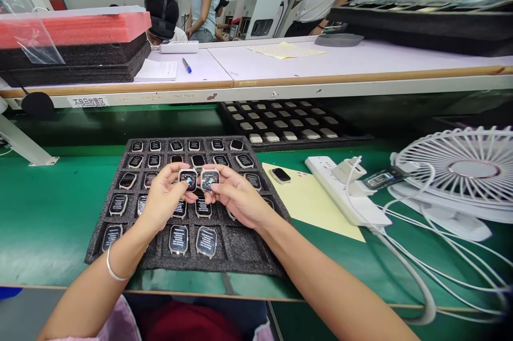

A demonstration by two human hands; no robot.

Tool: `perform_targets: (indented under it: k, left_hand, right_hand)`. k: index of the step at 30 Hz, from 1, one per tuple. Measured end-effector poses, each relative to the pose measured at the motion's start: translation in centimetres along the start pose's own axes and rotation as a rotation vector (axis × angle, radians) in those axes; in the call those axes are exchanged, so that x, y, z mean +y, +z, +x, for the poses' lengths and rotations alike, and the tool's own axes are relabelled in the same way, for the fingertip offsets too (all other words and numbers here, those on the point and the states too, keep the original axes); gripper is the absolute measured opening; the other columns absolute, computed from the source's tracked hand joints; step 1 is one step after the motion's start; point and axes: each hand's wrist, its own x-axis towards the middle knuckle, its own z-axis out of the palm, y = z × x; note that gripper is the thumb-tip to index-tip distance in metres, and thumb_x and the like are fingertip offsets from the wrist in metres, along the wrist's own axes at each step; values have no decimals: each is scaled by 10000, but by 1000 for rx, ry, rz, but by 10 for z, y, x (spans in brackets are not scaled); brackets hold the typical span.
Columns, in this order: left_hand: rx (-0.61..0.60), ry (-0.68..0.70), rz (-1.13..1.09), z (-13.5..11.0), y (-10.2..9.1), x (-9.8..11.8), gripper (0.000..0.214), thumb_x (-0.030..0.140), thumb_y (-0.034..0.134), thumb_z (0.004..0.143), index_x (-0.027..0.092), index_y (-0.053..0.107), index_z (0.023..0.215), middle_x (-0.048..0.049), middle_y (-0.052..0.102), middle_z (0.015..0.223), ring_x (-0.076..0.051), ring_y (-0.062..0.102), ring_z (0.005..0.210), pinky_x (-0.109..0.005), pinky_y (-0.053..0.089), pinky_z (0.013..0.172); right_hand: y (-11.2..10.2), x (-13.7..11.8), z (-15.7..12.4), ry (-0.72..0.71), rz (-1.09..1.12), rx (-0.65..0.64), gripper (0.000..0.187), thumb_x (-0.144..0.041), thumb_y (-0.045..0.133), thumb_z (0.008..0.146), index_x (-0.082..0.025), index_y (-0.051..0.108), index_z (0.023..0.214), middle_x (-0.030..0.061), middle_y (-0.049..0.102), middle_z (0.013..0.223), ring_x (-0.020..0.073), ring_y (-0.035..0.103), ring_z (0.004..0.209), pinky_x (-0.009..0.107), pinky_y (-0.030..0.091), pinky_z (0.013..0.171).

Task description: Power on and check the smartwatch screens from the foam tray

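My left hand [163, 194] grips a smartwatch case [188, 179] with a lit dial, its thumb at the lower part of the screen. Beside it, my right hand [239, 195] holds a second smartwatch case [209, 179], also lit, with the thumb on its front. The two cases are side by side over a black foam tray [156, 260]. Rows of strapless watch cases sit in the tray's pockets, many showing lines of white text, such as the front one [206, 241]. My hands and forearms hide some pockets.
Right of the tray, one watch [280, 175] lies on yellow paper [320, 202]. Beyond are a white power strip [340, 191], cables and a white fan [460, 170]. Another watch tray [280, 122] sits under the shelf [256, 90]. Foam slabs [72, 31] are stacked above; people are behind.
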Motion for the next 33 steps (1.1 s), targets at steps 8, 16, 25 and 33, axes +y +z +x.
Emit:
perform_targets:
  k: [8, 16, 25, 33]
  left_hand:
    - [-28, -10, -9, -1, -1, -2, 426, 284, 644, 695, 155, 510, 1078, -79, 648, 1035, -134, 668, 569, -237, 578, 571]
    - [-42, -7, -4, -1, -1, 1, 439, 271, 634, 681, 151, 506, 1084, -61, 647, 981, -134, 666, 570, -237, 580, 578]
    - [-36, -2, 6, 0, -2, -1, 413, 276, 642, 700, 158, 517, 1075, -69, 634, 1013, -137, 669, 568, -235, 575, 564]
    - [-44, 4, -8, -1, -3, -1, 403, 278, 638, 704, 160, 524, 1072, -56, 625, 1007, -139, 675, 587, -239, 583, 579]
  right_hand:
    - [0, 1, 0, -2, -22, -5, 346, -251, 716, 793, -206, 588, 1111, -2, 630, 861, 129, 608, 625, 286, 466, 632]
    - [-1, 2, 0, -8, -45, -3, 348, -296, 727, 810, -211, 588, 1117, -15, 604, 803, 138, 598, 616, 297, 467, 625]
    - [0, 0, -1, -16, -75, -24, 377, -187, 691, 765, -208, 574, 1123, -9, 608, 878, 119, 596, 625, 282, 459, 630]
    - [1, -2, -2, -34, -98, -40, 460, -184, 686, 772, -209, 535, 1205, 1, 617, 880, 133, 605, 649, 287, 470, 627]
